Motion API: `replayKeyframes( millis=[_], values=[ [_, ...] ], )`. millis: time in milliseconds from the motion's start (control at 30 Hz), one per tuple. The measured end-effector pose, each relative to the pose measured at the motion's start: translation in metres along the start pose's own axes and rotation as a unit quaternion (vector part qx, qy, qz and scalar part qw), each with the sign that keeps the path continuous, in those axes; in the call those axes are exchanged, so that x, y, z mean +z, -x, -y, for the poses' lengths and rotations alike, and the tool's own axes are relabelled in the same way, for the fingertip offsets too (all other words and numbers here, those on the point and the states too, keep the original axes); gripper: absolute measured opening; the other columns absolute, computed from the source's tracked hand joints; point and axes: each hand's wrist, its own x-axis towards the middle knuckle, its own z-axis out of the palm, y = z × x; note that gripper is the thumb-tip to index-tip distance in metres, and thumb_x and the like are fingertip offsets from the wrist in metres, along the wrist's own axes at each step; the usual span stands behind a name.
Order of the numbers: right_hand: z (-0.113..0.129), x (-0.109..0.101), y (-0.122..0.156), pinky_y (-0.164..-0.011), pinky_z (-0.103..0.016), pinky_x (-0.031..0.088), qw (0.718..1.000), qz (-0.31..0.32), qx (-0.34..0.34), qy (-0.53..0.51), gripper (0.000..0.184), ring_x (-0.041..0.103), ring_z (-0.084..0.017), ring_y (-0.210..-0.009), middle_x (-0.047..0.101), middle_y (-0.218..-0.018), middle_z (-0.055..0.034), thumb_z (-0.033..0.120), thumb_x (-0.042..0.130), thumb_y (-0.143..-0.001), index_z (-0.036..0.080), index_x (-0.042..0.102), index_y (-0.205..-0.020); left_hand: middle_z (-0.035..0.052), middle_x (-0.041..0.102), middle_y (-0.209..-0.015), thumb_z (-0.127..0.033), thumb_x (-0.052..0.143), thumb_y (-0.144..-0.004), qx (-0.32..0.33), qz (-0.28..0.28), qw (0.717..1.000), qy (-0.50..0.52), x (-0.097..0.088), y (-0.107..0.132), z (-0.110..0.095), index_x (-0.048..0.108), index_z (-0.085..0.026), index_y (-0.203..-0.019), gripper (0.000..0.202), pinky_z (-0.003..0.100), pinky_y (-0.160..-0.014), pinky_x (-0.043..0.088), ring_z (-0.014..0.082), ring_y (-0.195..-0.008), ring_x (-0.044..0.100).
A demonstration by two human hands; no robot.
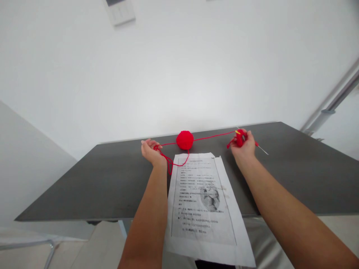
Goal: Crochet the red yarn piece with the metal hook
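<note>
Head view. My left hand (150, 149) rests on the dark grey desk (84, 186), with its fingers curled loosely about the thin red yarn strand (213, 136). Slack from the strand lies in a loop just beside my left wrist and crosses the upper left corner of the white printed paper sheet (203, 201).

My right hand (244, 147) is closed around a small red crocheted piece (240, 137), at or just above the desk surface. A slim metal crochet hook (262, 149) sticks out to the right of that hand. A yellow spot shows at the top of the piece; I cannot tell what it is.

The round red yarn ball (184, 139) sits on the desk between my hands, nearer the left one and just beyond the sheet's top edge. The strand runs taut from the ball to my right hand.

Assessment: the work looks to be at an early stage. The piece is small enough to be nearly hidden in my fingers, while the ball appears full, so most of the yarn seems unworked. The sheet lies flat between my forearms and overhangs the near desk edge.
</note>
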Motion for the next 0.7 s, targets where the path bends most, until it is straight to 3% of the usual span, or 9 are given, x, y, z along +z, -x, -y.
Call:
replayKeyframes(
  millis=[33,100,167,267,367,500,567,700],
  values=[
    [0.002,-0.001,-0.003,-0.035,-0.013,0.037,1.0,-0.01,-0.009,0.008,0.032,0.051,-0.004,-0.037,0.058,-0.049,0.0078,0.03,0.041,-0.095,0.019,0.058,-0.07,0.0024,0.056,-0.077,-0.036,0.04,-0.089,0.086,0.007,0.994,-0.062,0.001,0.003,0.0,0.053,-0.017,-0.086,0.024,0.027,-0.068,0.047,0.0119,-0.068,0.055],
    [-0.001,-0.001,-0.003,-0.035,-0.014,0.037,0.999,0.005,-0.016,0.048,0.03,0.051,-0.004,-0.038,0.059,-0.051,0.0069,0.028,0.044,-0.094,0.018,0.059,-0.07,0.0063,0.061,-0.099,-0.029,0.053,-0.083,0.243,0.084,0.946,-0.198,0.003,0.012,-0.001,0.057,-0.019,-0.09,0.013,0.036,-0.094,0.04,0.0177,-0.099,0.055],
    [-0.01,-0.002,0.003,-0.038,-0.015,0.04,0.993,0.058,-0.025,0.097,0.023,0.053,-0.005,-0.041,0.061,-0.052,0.0053,0.028,0.054,-0.088,0.017,0.062,-0.069,0.0066,0.062,-0.109,-0.023,0.058,-0.079,0.298,0.153,0.893,-0.299,0.004,0.023,-0.003,0.061,-0.021,-0.091,0.013,0.041,-0.105,0.029,0.0222,-0.113,0.048],
    [-0.027,-0.004,0.02,-0.044,-0.02,0.043,0.962,0.188,-0.004,0.198,0.018,0.056,-0.009,-0.047,0.064,-0.054,0.0015,0.033,0.069,-0.075,0.017,0.066,-0.067,0.0079,0.06,-0.112,-0.019,0.053,-0.082,0.275,0.224,0.885,-0.301,0.006,0.041,-0.002,0.061,-0.021,-0.095,0.016,0.04,-0.105,0.03,0.0223,-0.114,0.047],
    [-0.043,-0.008,0.038,-0.044,-0.023,0.039,0.919,0.265,0.045,0.288,0.027,0.053,-0.012,-0.045,0.062,-0.051,0.0006,0.044,0.072,-0.068,0.017,0.069,-0.067,0.0085,0.058,-0.109,-0.025,0.049,-0.085,0.165,0.316,0.907,-0.223,0.01,0.059,0.006,0.06,-0.021,-0.099,0.018,0.032,-0.09,0.043,0.0186,-0.097,0.056],
    [-0.053,-0.008,0.053,-0.045,-0.024,0.037,0.87,0.332,0.088,0.353,0.032,0.051,-0.012,-0.044,0.062,-0.05,0.0008,0.049,0.074,-0.063,0.018,0.069,-0.067,0.0078,0.059,-0.104,-0.032,0.05,-0.086,0.047,0.417,0.892,-0.17,0.015,0.077,0.018,0.061,-0.021,-0.098,0.019,0.03,-0.086,0.045,0.0186,-0.092,0.058],
    [-0.054,-0.007,0.055,-0.045,-0.024,0.035,0.864,0.338,0.106,0.357,0.033,0.05,-0.012,-0.044,0.061,-0.049,0.0009,0.049,0.074,-0.062,0.017,0.069,-0.065,0.0073,0.06,-0.1,-0.029,0.052,-0.085,0.07,0.423,0.881,-0.2,0.016,0.078,0.02,0.062,-0.021,-0.093,0.015,0.03,-0.088,0.043,0.0187,-0.093,0.057],
    [-0.05,-0.006,0.054,-0.045,-0.024,0.036,0.875,0.317,0.105,0.35,0.033,0.051,-0.012,-0.045,0.061,-0.049,0.0005,0.049,0.074,-0.062,0.017,0.068,-0.064,0.0045,0.056,-0.087,-0.025,0.058,-0.079,0.135,0.311,0.888,-0.312,0.014,0.064,0.02,0.057,-0.021,-0.079,0.005,0.029,-0.081,0.043,0.0171,-0.082,0.053]
  ],
)
